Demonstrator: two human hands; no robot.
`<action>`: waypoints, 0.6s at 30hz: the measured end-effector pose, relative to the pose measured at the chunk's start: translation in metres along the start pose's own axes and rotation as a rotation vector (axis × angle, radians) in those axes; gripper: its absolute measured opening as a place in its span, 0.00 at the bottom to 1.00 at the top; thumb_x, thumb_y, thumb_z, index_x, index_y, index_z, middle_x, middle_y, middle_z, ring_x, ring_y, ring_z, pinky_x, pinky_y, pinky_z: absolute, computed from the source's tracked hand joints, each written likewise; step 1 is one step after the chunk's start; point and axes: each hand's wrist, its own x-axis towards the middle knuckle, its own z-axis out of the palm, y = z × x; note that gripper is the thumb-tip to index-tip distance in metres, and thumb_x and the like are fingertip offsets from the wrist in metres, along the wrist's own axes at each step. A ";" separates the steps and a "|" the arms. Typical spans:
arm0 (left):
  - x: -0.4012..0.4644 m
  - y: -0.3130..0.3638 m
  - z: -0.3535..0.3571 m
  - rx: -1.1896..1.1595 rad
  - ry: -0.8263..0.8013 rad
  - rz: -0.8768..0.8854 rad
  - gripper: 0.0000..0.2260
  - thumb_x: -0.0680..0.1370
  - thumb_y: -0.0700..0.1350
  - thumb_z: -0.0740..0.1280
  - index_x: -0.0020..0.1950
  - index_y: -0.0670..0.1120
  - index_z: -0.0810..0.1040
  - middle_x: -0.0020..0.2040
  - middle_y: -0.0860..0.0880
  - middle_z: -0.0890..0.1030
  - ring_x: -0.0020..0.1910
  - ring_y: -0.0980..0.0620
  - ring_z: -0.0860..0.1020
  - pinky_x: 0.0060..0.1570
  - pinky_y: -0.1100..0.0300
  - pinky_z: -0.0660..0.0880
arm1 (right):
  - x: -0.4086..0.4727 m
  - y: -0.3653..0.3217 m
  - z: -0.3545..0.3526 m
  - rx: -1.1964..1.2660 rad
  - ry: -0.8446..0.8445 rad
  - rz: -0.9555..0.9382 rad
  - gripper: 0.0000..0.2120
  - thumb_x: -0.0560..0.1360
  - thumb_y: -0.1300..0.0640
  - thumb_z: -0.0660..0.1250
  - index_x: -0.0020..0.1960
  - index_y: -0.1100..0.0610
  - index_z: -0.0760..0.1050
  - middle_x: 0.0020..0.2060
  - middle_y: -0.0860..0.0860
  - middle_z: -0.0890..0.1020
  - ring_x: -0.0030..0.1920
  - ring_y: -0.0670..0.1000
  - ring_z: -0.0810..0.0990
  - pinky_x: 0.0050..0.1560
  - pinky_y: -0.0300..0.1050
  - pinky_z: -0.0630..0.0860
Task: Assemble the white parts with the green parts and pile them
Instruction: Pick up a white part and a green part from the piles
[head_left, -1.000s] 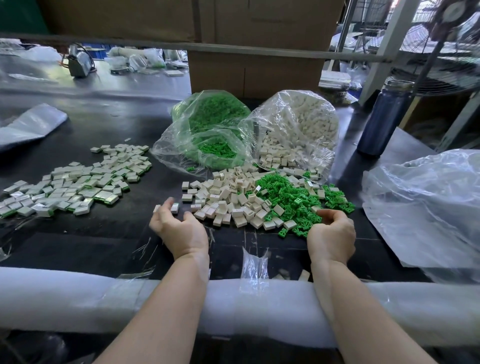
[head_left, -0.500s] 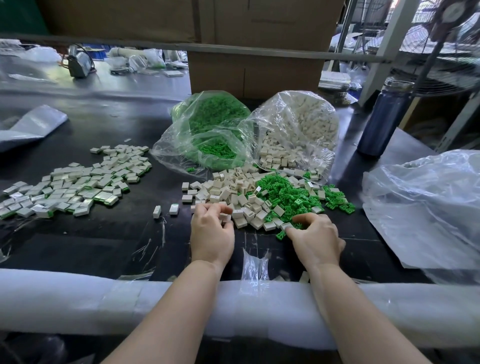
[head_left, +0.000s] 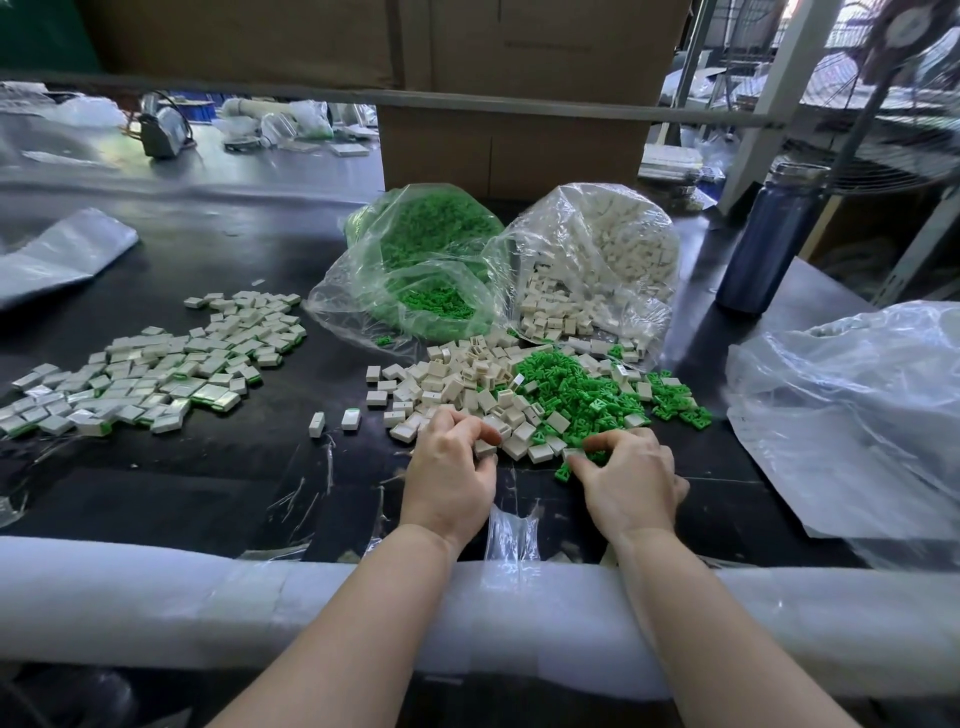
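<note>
A loose heap of white parts (head_left: 457, 379) lies mid-table, and a heap of green parts (head_left: 582, 395) adjoins it on the right. My left hand (head_left: 449, 467) rests at the near edge of the white heap, fingers pinched on a white part (head_left: 485, 449). My right hand (head_left: 628, 478) is at the near edge of the green heap, thumb and forefinger closed on a small part (head_left: 574, 454) that is white with green below. A spread pile of assembled pieces (head_left: 150, 374) covers the left of the table. Two single pieces (head_left: 332, 422) lie between the pile and the heaps.
Two open clear bags stand behind the heaps, one of green parts (head_left: 426, 270) and one of white parts (head_left: 597, 265). A dark blue bottle (head_left: 769, 239) stands at the back right. A large crumpled plastic bag (head_left: 852, 415) fills the right side. A foam-padded rail (head_left: 156, 597) runs along the near edge.
My left hand moved right from the two single pieces to the white heap and pinched a part. My right hand shifted left and down at the green heap's edge and closed on a part.
</note>
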 end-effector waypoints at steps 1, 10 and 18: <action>0.000 0.000 0.001 0.002 -0.006 0.005 0.06 0.75 0.38 0.67 0.49 0.46 0.79 0.47 0.54 0.69 0.49 0.50 0.72 0.53 0.60 0.73 | 0.000 0.000 0.000 0.002 -0.002 0.000 0.12 0.73 0.46 0.69 0.53 0.49 0.78 0.58 0.50 0.73 0.62 0.53 0.67 0.60 0.51 0.60; -0.001 -0.002 0.004 -0.024 -0.062 0.072 0.05 0.74 0.41 0.70 0.49 0.46 0.80 0.46 0.53 0.72 0.48 0.55 0.72 0.51 0.70 0.68 | -0.005 -0.005 -0.003 0.169 0.076 -0.113 0.06 0.73 0.55 0.69 0.40 0.47 0.73 0.39 0.43 0.77 0.51 0.50 0.74 0.49 0.43 0.54; 0.000 -0.002 0.005 -0.020 -0.079 0.070 0.04 0.74 0.40 0.69 0.47 0.46 0.79 0.47 0.53 0.74 0.46 0.55 0.73 0.47 0.71 0.69 | -0.002 -0.002 0.003 0.073 0.075 -0.107 0.07 0.75 0.55 0.67 0.52 0.48 0.78 0.54 0.47 0.77 0.59 0.52 0.69 0.50 0.46 0.54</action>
